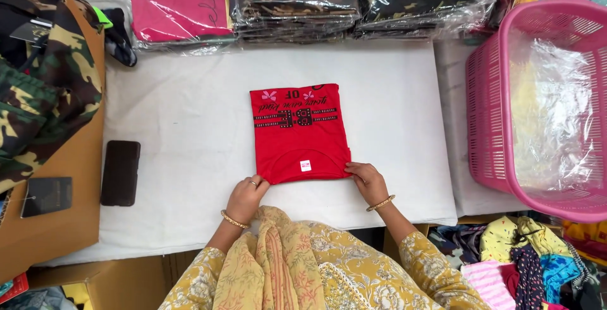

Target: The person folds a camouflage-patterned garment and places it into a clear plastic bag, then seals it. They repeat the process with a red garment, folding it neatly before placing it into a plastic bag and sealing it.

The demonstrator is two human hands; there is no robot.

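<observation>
My left hand (pixel 245 197) and right hand (pixel 367 181) pinch near corners of red shirt (pixel 297 132), already folded square at centre of white surface (pixel 190 158); bagging left, pink basket (pixel 487 114) at right.

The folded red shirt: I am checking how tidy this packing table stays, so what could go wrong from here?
The left hand and right hand pinch only the near corners of the folded red shirt, so lifting it that way could let the fold fall open. The dark phone lies flat near the left edge of the white table cover, and a sweeping sleeve might nudge it. The wrapped stacks overhang the far edge and could slide onto the shirt.
</observation>
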